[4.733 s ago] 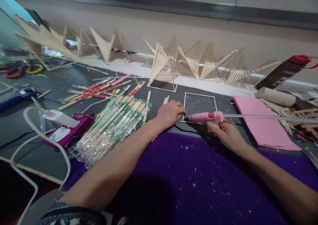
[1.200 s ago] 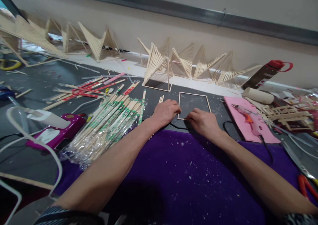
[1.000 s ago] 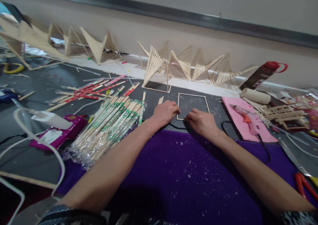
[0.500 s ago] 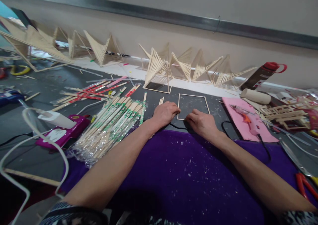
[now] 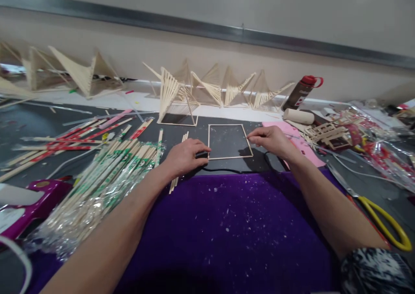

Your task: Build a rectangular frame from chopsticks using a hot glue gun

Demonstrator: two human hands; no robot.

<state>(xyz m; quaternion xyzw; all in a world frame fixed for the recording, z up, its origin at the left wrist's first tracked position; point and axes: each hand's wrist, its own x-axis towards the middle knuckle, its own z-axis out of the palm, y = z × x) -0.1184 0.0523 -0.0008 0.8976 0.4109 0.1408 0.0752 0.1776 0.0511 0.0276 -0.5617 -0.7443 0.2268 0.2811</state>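
A square frame of thin wooden sticks [image 5: 230, 157] lies flat on the dark tabletop before me. My left hand [image 5: 186, 158] has its thumb and index finger on the frame's near left corner, the two tips a little apart. At the frame's right side, the fingertips of my right hand [image 5: 272, 142] are pinched together against the stick; whether anything small is between them I cannot make out. Beneath and beside my left wrist lie several loose sticks [image 5: 173, 184], partly covered by the hand.
Plastic-wrapped chopsticks [image 5: 106, 173] are heaped on the left, near a magenta device [image 5: 48, 199]. Stick models [image 5: 170, 91] line the wall. To the right are pink foam [image 5: 308, 153], a bottle [image 5: 298, 94] and yellow-handled scissors [image 5: 385, 220]. Purple cloth [image 5: 227, 233] covers the near side.
My right hand has shifted from the frame's near edge to its right side. The left hand has slid down to the near left corner. The view has swung right.
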